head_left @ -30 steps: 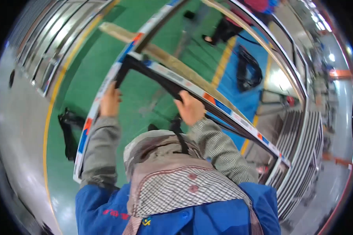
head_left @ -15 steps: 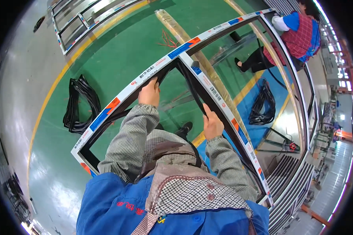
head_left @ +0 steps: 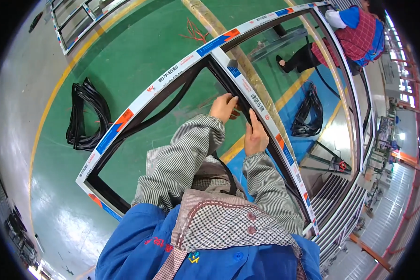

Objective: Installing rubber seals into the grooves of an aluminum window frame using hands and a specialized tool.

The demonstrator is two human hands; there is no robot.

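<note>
A large window frame point(head_left: 177, 70), white-faced with blue and orange protective film, stands around my arms. Black rubber sealing strip point(head_left: 226, 84) lies along the inner edge of its middle bar; a loose length hangs in a curve inside the left opening. My left hand point(head_left: 225, 108) is closed at the bar's inner edge, fingers curled over the strip. Just to the right and nearer to me, my right hand point(head_left: 255, 136) grips the same bar edge, index finger pointing along it. Its other fingertips are partly hidden.
Coils of black strip lie on the green floor point(head_left: 86, 114) at left and the blue floor point(head_left: 308, 112) at right. A co-worker point(head_left: 354, 35) sits beyond the frame at upper right. Wrapped long bars point(head_left: 205, 16) and stacked profiles point(head_left: 333, 196) lie around; another frame point(head_left: 81, 23) is at upper left.
My left hand has left the frame's upper-left bar and moved right to the middle bar, beside my right hand. Loose strip now hangs lower in the left opening.
</note>
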